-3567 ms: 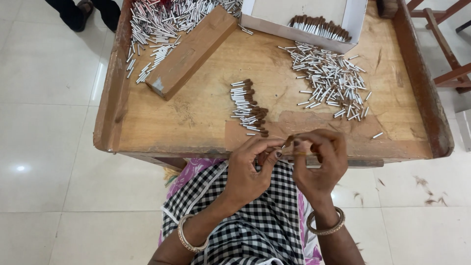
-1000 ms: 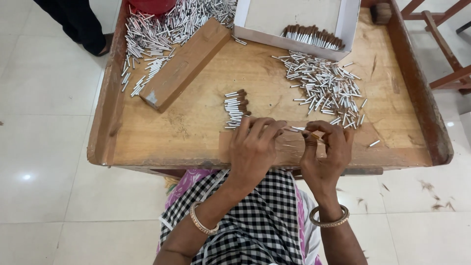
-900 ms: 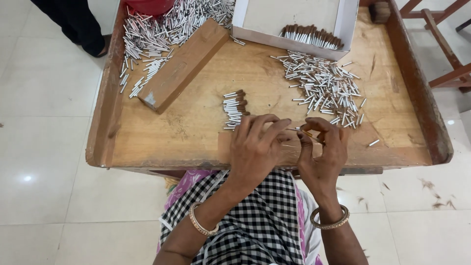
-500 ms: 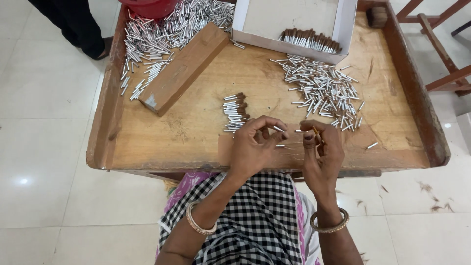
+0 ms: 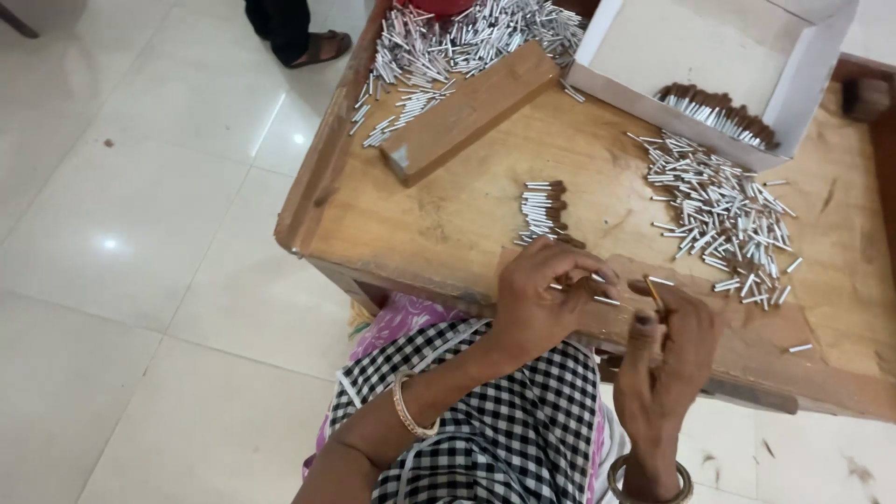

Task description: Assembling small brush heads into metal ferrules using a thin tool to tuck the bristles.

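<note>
Both hands work at the near edge of a worn wooden tray table (image 5: 448,215), close together but not touching. The left hand (image 5: 541,303) is curled around a few thin silvery metal tubes (image 5: 602,299); the right hand (image 5: 667,345) pinches one slim brown stick (image 5: 653,291) upright. A tidy row of brown-tipped tubes (image 5: 546,210) lies just beyond. A loose silver pile (image 5: 719,215) sits right, a plain white cardboard box (image 5: 709,56) far right, and a rectangular wooden block (image 5: 471,112) far left.
</note>
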